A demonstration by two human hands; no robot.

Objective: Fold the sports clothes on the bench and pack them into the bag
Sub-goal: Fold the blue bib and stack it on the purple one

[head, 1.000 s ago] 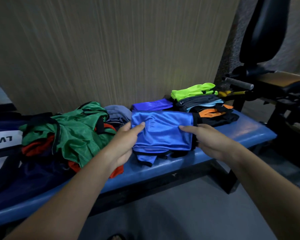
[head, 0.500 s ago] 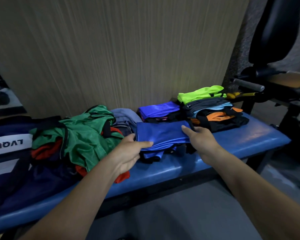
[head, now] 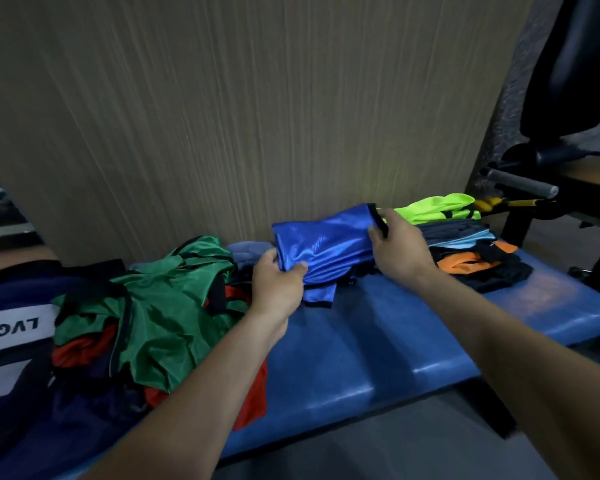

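A folded shiny blue garment (head: 326, 247) is lifted off the blue padded bench (head: 354, 344) near the wall. My left hand (head: 278, 282) grips its lower left corner with thumb on top. At its right end, my right hand (head: 397, 251) pinches the black-trimmed edge. A loose pile of green and red clothes (head: 153, 313) lies on the left of the bench. A stack of folded clothes (head: 465, 244) with a neon yellow-green piece on top sits at the right. A dark blue bag (head: 11, 334) with white lettering is at the far left.
A wood-grain wall panel (head: 257, 116) rises directly behind the bench. Black gym equipment with a grey padded bar (head: 523, 183) stands at the right. A grey-blue garment (head: 246, 251) lies behind the green pile. Grey floor lies in front of the bench.
Both hands have raised the folded blue garment off the bench and carried it back toward the wall and right. It now hides the darker blue folded piece behind it.
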